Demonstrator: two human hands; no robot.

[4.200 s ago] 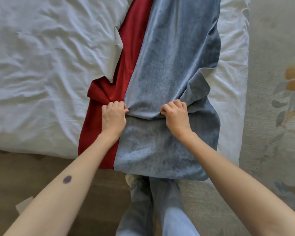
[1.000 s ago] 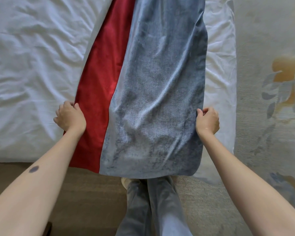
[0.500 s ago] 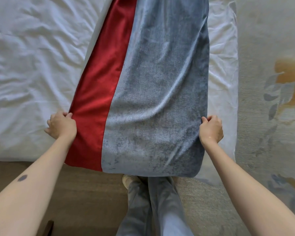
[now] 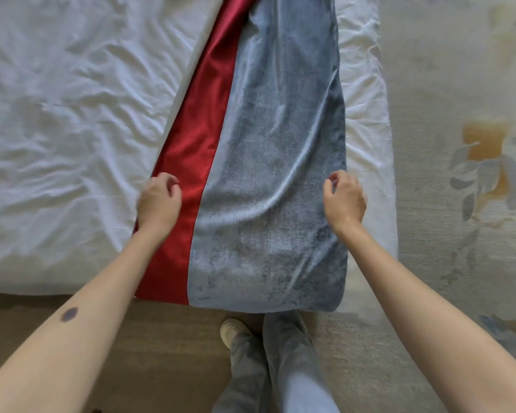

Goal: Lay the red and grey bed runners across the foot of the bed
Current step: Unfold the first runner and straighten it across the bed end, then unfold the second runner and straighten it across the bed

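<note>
The grey runner [image 4: 280, 174] lies flat across the white bed [image 4: 72, 114], overlapping the red runner [image 4: 191, 150] on its left. Both near ends hang over the edge. The left hand [image 4: 158, 201] is at the red edge and the right hand [image 4: 344, 198] at the grey edge, fingers loosely curled, holding nothing

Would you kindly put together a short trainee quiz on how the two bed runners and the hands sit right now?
1. True or false: the grey runner lies to the left of the red runner.
2. Which hand is at the red runner's outer edge? A) left hand B) right hand C) neither
3. Fill in: both runners lie on a wrinkled white ____.

Key: 1 false, the grey one is on the right; 2 A; 3 sheet.
</note>
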